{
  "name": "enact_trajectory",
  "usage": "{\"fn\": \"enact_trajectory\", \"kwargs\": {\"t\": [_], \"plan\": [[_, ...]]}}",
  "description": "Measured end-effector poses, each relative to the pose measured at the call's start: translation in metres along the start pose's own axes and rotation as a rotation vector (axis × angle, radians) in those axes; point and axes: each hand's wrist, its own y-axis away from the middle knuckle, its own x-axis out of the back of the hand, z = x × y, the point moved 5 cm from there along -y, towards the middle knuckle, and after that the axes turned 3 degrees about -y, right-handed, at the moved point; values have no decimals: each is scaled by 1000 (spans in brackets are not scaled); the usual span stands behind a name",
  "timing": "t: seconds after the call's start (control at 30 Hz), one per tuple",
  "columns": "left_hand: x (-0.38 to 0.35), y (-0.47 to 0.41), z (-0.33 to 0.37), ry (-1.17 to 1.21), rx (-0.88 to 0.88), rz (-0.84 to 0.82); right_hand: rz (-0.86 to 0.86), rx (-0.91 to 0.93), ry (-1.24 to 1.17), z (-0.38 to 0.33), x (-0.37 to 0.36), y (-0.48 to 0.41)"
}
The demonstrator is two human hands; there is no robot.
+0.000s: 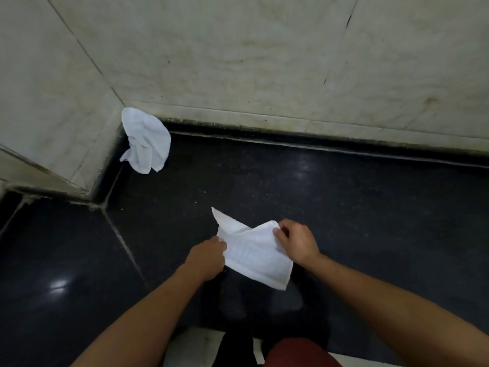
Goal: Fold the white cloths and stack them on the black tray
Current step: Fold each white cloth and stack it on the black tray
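A white cloth [254,254] hangs between both of my hands above the black counter [344,207]. My left hand [207,256] pinches its left edge and my right hand [297,241] pinches its upper right corner. One corner of the cloth sticks up to the left, and the lower corner droops toward me. A second white cloth [146,140] lies crumpled in the back left corner, leaning against the wall. No black tray is clearly visible; the dark surface under the held cloth is hard to make out.
Pale tiled walls [264,62] close off the counter at the back and left. A grout seam [124,242] runs diagonally across the dark surface at left. Near the bottom edge are a white ledge [195,345] and a patch of red clothing [299,353].
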Motion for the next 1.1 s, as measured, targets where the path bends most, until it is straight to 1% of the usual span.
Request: {"fn": "enact_trajectory", "kwargs": {"t": [0.1,0.23,0.3,0.37,0.43,0.5,0.57,0.6,0.67,0.73,0.8,0.83,0.93,1.03,1.1], "plan": [[0,-4,3,-14,-34,-8,81,-183,-52,18,18,-17],[-5,-3,3,-2,-70,-27,144,-382,4,44,33,-33],[-10,-1,1,-11,-93,-67,136,-448,35,51,29,-35],[-10,0,1,-16,-111,-104,147,-459,84,53,27,-33],[-4,-3,0,-21,-137,-100,175,-385,168,47,26,-29],[6,-7,-2,-23,-154,-62,209,-240,238,31,25,-21],[16,-12,-3,-54,-172,-21,222,-93,243,8,23,-9],[19,-14,-3,-76,-181,-12,181,-30,243,-1,17,-2],[19,-16,-2,-113,-196,-19,-5,58,261,-16,-1,16],[10,-13,1,-128,-213,-55,-221,99,314,-20,-23,35],[-3,-8,2,-138,-230,-84,-340,128,402,-11,-40,50],[-9,-4,3,-133,-235,-88,-357,149,453,-6,-46,58],[-23,6,2,-112,-245,-84,-296,258,581,4,-58,78],[-33,17,5,-136,-271,-60,-258,221,682,10,-60,84],[-35,23,10,-169,-265,-40,-235,236,716,10,-59,83]]}}
